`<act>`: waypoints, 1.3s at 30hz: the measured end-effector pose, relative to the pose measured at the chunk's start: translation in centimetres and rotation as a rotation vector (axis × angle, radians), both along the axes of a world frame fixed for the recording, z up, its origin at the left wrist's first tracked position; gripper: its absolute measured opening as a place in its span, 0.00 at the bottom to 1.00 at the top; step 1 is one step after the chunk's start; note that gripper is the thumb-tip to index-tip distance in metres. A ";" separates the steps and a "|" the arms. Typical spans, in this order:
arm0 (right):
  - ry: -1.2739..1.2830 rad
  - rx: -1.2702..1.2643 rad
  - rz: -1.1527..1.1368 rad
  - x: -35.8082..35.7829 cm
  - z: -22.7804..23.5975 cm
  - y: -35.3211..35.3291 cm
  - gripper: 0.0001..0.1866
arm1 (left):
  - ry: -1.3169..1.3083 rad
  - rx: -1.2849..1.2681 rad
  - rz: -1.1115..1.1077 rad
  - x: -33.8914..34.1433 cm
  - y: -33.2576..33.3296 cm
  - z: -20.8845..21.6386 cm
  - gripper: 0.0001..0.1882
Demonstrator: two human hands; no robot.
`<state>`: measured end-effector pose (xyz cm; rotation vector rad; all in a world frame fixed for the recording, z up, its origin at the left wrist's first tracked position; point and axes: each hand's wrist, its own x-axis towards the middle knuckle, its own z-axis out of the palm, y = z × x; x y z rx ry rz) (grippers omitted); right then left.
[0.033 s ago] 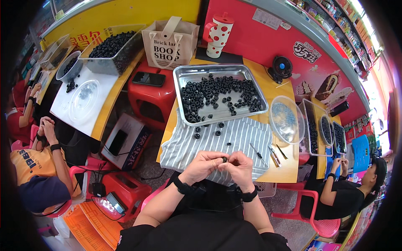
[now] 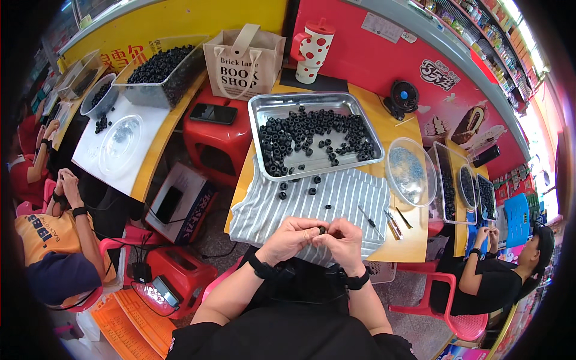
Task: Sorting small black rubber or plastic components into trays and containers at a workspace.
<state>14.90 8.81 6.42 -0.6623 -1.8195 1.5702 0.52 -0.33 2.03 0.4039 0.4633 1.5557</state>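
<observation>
Left hand [image 2: 293, 237] pinches 1 part-hidden black piece [image 2: 322, 230] — right hand [image 2: 344, 240] curled, grip unclear

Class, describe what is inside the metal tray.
The tray holds many small black parts; some bare bottom shows between them. Where they crowd densest, the bottom is covered and cannot be seen.

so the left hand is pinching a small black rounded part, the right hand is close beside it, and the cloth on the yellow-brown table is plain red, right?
Not quite: the head view shows that the cloth is grey with white stripes, not plain red. The left hand is pinching a small black rounded part, and the right hand is close beside it.
</observation>
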 end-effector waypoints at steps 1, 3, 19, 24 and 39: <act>-0.047 0.084 0.014 0.2 0.2 0.1 0.14 | 0.000 0.035 -0.037 0.0 0.1 0.0 0.17; -0.080 0.146 0.000 0.3 0.0 0.3 0.15 | 0.011 0.045 -0.060 -0.1 0.1 0.2 0.17; -0.233 0.299 -0.055 -0.6 2.5 -1.3 0.09 | 0.005 -0.016 -0.060 0.1 0.4 -0.3 0.19; -0.210 0.246 -0.083 -0.7 1.8 -1.4 0.06 | 0.024 -0.005 -0.044 0.2 0.4 0.3 0.18; -0.212 0.339 -0.064 -0.5 1.6 -0.9 0.06 | 0.072 0.005 -0.009 0.2 0.1 -0.6 0.17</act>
